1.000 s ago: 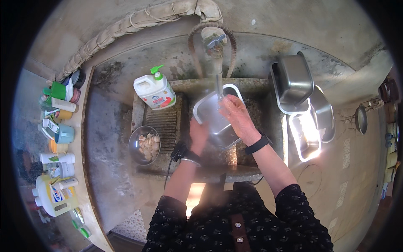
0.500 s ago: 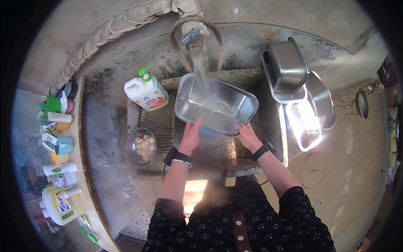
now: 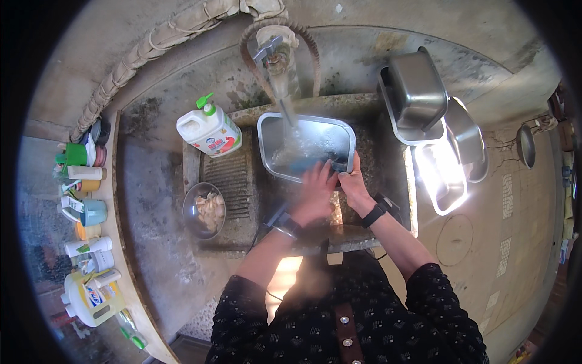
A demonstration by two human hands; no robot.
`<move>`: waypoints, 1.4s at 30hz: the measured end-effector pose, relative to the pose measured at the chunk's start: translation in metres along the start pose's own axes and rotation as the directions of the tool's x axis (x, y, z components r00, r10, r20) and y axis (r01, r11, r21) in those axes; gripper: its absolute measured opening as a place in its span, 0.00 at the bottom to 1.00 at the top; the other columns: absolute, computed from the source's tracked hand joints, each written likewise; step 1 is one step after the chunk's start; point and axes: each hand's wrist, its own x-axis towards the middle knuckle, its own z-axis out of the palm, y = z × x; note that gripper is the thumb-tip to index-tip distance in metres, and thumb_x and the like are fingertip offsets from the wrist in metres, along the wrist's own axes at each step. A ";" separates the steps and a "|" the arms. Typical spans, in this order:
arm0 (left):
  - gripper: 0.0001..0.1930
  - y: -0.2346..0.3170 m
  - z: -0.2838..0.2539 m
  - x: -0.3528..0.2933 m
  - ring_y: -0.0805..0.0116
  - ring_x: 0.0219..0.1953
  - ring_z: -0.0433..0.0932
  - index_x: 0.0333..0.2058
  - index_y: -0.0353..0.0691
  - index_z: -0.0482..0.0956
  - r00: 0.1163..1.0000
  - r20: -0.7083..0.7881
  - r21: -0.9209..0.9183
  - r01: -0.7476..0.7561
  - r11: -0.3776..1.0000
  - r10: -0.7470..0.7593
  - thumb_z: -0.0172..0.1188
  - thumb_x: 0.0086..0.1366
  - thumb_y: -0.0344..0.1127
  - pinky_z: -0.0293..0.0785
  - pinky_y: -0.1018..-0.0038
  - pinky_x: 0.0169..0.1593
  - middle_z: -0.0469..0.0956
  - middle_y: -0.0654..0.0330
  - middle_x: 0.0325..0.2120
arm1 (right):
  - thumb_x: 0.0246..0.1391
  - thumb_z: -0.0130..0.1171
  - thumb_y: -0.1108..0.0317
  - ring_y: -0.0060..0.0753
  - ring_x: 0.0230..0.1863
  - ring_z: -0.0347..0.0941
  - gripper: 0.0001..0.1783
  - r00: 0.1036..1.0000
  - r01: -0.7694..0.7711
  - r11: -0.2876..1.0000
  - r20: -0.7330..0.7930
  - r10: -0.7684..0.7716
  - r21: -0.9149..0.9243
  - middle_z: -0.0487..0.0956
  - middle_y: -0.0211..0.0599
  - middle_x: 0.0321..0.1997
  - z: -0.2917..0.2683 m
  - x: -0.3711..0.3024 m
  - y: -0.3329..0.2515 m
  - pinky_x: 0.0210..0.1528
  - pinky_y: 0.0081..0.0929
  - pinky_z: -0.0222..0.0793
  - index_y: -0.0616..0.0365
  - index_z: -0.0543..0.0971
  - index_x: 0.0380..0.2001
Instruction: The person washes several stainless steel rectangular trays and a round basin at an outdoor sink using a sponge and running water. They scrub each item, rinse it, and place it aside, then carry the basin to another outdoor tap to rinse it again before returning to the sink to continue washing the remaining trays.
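Tilted under the tap (image 3: 277, 60), a deep rectangular metal pan (image 3: 264, 148) catches a stream of running water. My right hand (image 3: 357, 188) grips its near right corner, thumb on the rim. At the near edge my left hand (image 3: 315, 191), blurred by motion, reaches over the rim with its fingers stretched inward. Against those fingers lies a blue cloth-like piece (image 3: 305, 164), partly hidden by the hand and splashing water.
A white jug with a green pump (image 3: 211, 128) stands left on the stone sink (image 3: 411, 203). Below it sits a metal bowl (image 3: 189, 209) of pale food pieces. Stacked metal pans (image 3: 415, 85) occupy the right side. Bottles and cups line a shelf (image 3: 118, 212) at far left.
My left hand has gone from the pan's near left rim to the right, over the rim. The blue piece now shows inside the pan. The pan has turned and its right end moved left.
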 end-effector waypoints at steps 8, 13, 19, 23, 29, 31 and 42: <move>0.22 -0.054 0.014 -0.006 0.51 0.49 0.73 0.45 0.41 0.75 0.999 0.043 -0.258 0.025 0.966 -0.014 0.57 0.49 0.20 0.73 0.61 0.52 0.73 0.55 0.46 | 0.47 0.40 0.89 0.28 0.55 0.70 0.45 0.991 -0.116 0.989 0.057 0.122 -0.090 0.73 0.37 0.57 -0.029 -0.004 -0.040 0.55 0.26 0.68 0.46 0.56 0.70; 0.19 -0.061 0.017 -0.013 0.50 0.46 0.75 0.44 0.40 0.75 0.993 0.020 -0.306 0.115 0.945 -0.115 0.58 0.52 0.22 0.75 0.61 0.46 0.75 0.53 0.44 | 0.51 0.54 0.77 0.30 0.50 0.73 0.43 0.993 -0.037 0.985 0.101 0.054 -0.168 0.70 0.43 0.58 -0.035 0.004 -0.075 0.49 0.28 0.73 0.51 0.52 0.71; 0.15 0.013 0.024 0.013 0.42 0.42 0.77 0.44 0.37 0.75 0.892 -0.073 -0.628 0.306 0.715 -0.446 0.57 0.55 0.25 0.75 0.56 0.42 0.78 0.45 0.38 | 0.52 0.66 0.57 0.37 0.63 0.58 0.62 0.988 0.149 0.946 -0.002 -0.156 -0.288 0.59 0.41 0.60 0.006 -0.001 -0.009 0.60 0.36 0.61 0.45 0.27 0.71; 0.16 0.022 0.018 0.007 0.43 0.43 0.77 0.46 0.38 0.74 0.946 0.055 -0.668 0.272 0.693 -0.319 0.59 0.58 0.32 0.75 0.56 0.44 0.78 0.45 0.38 | 0.43 0.68 0.52 0.45 0.71 0.47 0.67 0.997 0.073 0.993 0.022 -0.071 -0.095 0.45 0.51 0.72 -0.007 0.000 0.013 0.69 0.39 0.48 0.56 0.28 0.70; 0.23 -0.036 0.024 -0.017 0.48 0.49 0.75 0.47 0.41 0.73 0.984 0.164 -0.612 0.046 0.789 0.069 0.61 0.50 0.24 0.75 0.59 0.49 0.76 0.52 0.46 | 0.44 0.65 0.50 0.43 0.65 0.57 0.65 0.954 -0.187 0.938 0.174 0.245 -0.293 0.57 0.48 0.66 -0.036 -0.010 -0.053 0.54 0.38 0.64 0.52 0.31 0.71; 0.24 -0.049 0.026 -0.021 0.51 0.51 0.74 0.47 0.41 0.73 0.980 0.151 -0.455 -0.047 0.889 0.129 0.60 0.48 0.23 0.75 0.60 0.50 0.75 0.53 0.47 | 0.44 0.64 0.46 0.42 0.66 0.57 0.65 0.935 -0.216 0.911 0.193 0.296 -0.350 0.55 0.48 0.69 -0.033 -0.015 -0.073 0.50 0.37 0.69 0.50 0.31 0.72; 0.17 0.033 0.030 0.006 0.43 0.44 0.76 0.43 0.36 0.73 0.980 -0.077 -0.723 0.073 0.687 -0.185 0.60 0.53 0.29 0.74 0.57 0.45 0.77 0.45 0.39 | 0.44 0.65 0.59 0.43 0.64 0.57 0.59 0.982 0.125 0.983 -0.121 -0.142 -0.137 0.58 0.49 0.63 -0.009 -0.039 0.007 0.66 0.36 0.53 0.62 0.37 0.69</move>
